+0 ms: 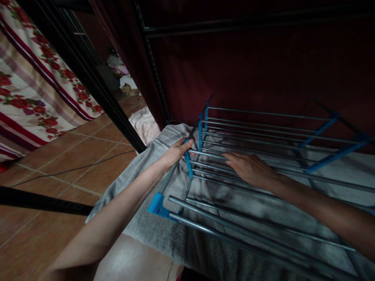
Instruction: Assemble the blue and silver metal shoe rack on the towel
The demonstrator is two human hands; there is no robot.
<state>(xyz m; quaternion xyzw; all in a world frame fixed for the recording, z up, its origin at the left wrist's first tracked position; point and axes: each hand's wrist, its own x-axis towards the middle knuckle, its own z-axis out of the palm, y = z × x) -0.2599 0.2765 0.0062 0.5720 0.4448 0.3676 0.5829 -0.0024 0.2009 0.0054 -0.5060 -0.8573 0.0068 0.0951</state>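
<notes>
A metal rack (234,230) with several long grey rods and blue plastic joints lies on a grey blanket (125,195). My left hand (179,150) is closed around the rack's slanted side bar, beside a blue slotted bracket (188,164); the thumb lies over the bar near a rod's end. Further right, my right hand (247,168) rests with its fingertips on the same rod, fingers pressed together and thumb side hidden. A blue corner piece (158,205) joins the side bar to a lower rod at the near left.
Black metal frame posts (117,113) stand at the left, with a dark red curtain (249,70) behind the rack. A floral curtain (38,86) hangs at far left. A thin cable (73,169) crosses the tiled floor (90,156). A striped cloth (145,125) lies beyond the blanket.
</notes>
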